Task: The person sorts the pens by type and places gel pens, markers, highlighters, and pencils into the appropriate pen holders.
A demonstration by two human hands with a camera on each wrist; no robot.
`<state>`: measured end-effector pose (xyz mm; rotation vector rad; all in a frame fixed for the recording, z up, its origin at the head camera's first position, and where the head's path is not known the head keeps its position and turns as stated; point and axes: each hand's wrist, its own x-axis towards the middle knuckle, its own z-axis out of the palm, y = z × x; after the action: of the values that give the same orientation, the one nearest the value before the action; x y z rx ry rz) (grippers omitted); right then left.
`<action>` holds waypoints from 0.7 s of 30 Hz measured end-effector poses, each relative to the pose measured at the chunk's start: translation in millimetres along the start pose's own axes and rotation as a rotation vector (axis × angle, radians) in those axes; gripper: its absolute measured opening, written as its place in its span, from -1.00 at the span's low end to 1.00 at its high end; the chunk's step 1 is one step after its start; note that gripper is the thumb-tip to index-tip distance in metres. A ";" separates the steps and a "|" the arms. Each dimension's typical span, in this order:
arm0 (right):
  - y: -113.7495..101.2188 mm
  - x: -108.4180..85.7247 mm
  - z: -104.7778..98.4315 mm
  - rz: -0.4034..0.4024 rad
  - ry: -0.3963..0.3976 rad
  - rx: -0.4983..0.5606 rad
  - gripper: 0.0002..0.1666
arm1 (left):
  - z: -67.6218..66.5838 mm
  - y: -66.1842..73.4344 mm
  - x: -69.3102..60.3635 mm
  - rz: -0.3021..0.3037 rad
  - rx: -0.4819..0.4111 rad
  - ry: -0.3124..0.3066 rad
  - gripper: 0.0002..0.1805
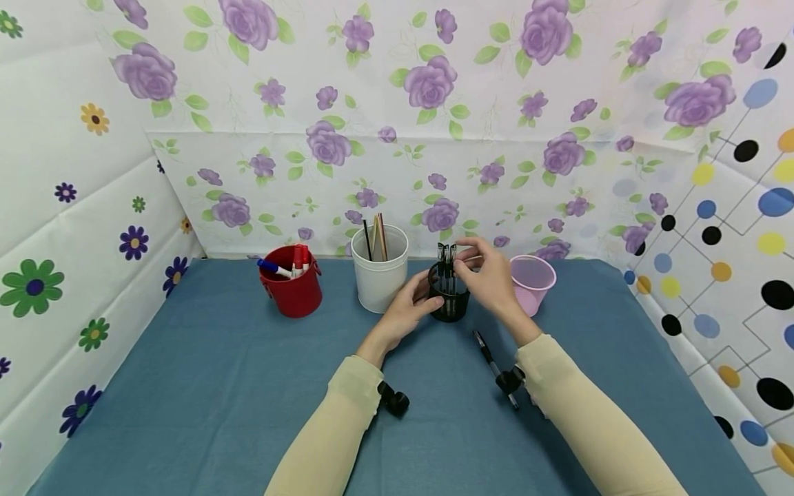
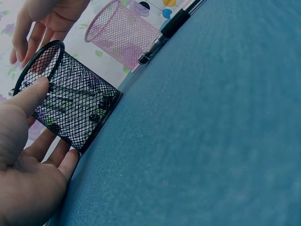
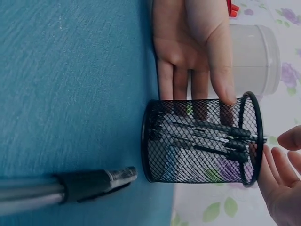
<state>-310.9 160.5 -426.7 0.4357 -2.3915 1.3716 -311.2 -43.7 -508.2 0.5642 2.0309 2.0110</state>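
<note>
In the head view a black mesh pen cup [image 1: 449, 306] stands upright with several black pens [image 1: 446, 265] in it. My left hand [image 1: 406, 313] holds the cup from its left side, thumb on the near side by the rim and fingers behind, as the left wrist view shows. Beside the rim, at the pens' tops, is my right hand [image 1: 486, 275]; in the right wrist view its thumb [image 3: 290, 138] and fingers stand apart with no pen between them. Another pen [image 1: 486, 351] with a black grip lies on the cloth in front, partly hidden by the right wrist camera.
A red bucket [image 1: 294, 300] with markers stands at the left. Next to it is a white bucket [image 1: 378, 282] with pencils. A pink mesh cup [image 1: 533, 279] is right of the black one. Blue cloth [image 1: 248, 413] covers the table; patterned sheets [image 1: 384, 186] hang behind and at the sides.
</note>
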 end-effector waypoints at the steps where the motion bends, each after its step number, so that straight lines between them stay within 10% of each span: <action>1: -1.2 -0.8 -1.9 -0.001 0.004 -0.002 -0.55 | 0.1 0.1 0.1 0.001 0.000 0.001 -0.25; 21: -7.8 -38.1 -46.7 -0.013 -0.141 -0.184 -0.56 | 1.1 1.9 -0.9 -0.003 0.002 0.003 -0.26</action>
<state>-266.8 200.8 -415.6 0.5117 -2.5949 1.1362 -309.7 -43.2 -506.4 0.5581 2.0349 2.0094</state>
